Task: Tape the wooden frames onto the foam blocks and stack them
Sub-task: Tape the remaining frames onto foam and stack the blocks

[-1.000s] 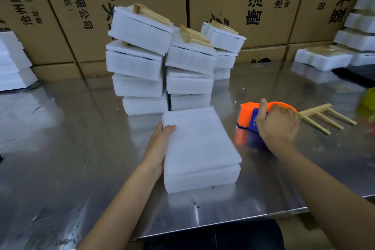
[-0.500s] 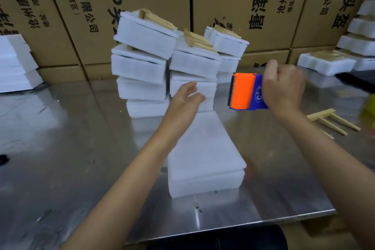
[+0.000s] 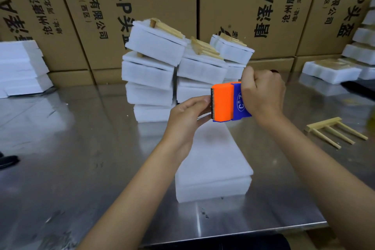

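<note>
A bare white foam block (image 3: 213,166) lies on the steel table (image 3: 81,158) in front of me. Above its far end my right hand (image 3: 261,95) grips an orange and blue tape dispenser (image 3: 227,103), held in the air with its toothed blade facing left. My left hand (image 3: 186,120) pinches at the blade edge of the dispenser with thumb and fingers. A loose wooden frame (image 3: 336,130) lies on the table to the right. Behind stand leaning stacks of foam blocks (image 3: 154,67) with wooden frames on top.
Cardboard boxes (image 3: 243,6) wall off the back of the table. More foam blocks sit at far left (image 3: 20,67) and far right (image 3: 332,71). The table's front edge (image 3: 233,233) runs just below the foam block.
My right hand lifted the dispenser off the table and brought it over the foam block. My left hand left the block's side, rose, and reached the dispenser's blade.
</note>
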Motion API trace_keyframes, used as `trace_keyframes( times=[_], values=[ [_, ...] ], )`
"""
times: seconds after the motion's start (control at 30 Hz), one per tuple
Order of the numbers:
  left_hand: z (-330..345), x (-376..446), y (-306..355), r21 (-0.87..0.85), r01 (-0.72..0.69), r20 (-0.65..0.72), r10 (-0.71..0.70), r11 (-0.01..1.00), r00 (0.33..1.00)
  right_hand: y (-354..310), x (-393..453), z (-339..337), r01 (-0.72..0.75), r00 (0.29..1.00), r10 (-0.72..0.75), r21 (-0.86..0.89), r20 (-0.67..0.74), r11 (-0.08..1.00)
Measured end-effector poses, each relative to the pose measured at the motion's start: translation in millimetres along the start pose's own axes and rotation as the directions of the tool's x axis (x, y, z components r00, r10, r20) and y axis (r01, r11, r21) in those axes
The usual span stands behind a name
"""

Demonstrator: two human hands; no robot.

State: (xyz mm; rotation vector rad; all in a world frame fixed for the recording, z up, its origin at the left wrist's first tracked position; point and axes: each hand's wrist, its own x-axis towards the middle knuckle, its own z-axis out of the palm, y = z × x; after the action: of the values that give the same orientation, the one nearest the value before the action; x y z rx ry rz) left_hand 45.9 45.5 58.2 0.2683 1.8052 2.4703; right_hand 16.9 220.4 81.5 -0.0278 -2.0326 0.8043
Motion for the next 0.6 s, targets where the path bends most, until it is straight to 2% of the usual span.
trace_keyframes(
  times=[0.13,0.23,0.37,0.47,0.6],
  values=[
    [-2,8,2,-0.014,0.027,-0.139,-0.029,1.0,0.99,3,4,10,-0.004,0.994,0.018,-0.124,0.112,0.992],
    [-9,12,5,-0.003,0.077,-0.167,-0.076,0.997,0.983,9,10,16,0.013,0.982,0.022,-0.182,0.189,0.983],
    [-43,16,14,-0.113,0.063,-0.241,-0.089,0.992,0.966,23,15,13,0.033,0.957,0.059,-0.308,0.284,0.951],
    [-97,12,18,-0.182,0.06,-0.324,-0.117,0.981,0.939,51,24,-4,0.019,0.896,0.174,-0.425,0.409,0.905],
    [-146,-6,7,-0.213,0.149,-0.336,-0.215,0.966,0.917,69,33,-17,0.039,0.794,0.278,-0.502,0.54,0.864]
  ],
)
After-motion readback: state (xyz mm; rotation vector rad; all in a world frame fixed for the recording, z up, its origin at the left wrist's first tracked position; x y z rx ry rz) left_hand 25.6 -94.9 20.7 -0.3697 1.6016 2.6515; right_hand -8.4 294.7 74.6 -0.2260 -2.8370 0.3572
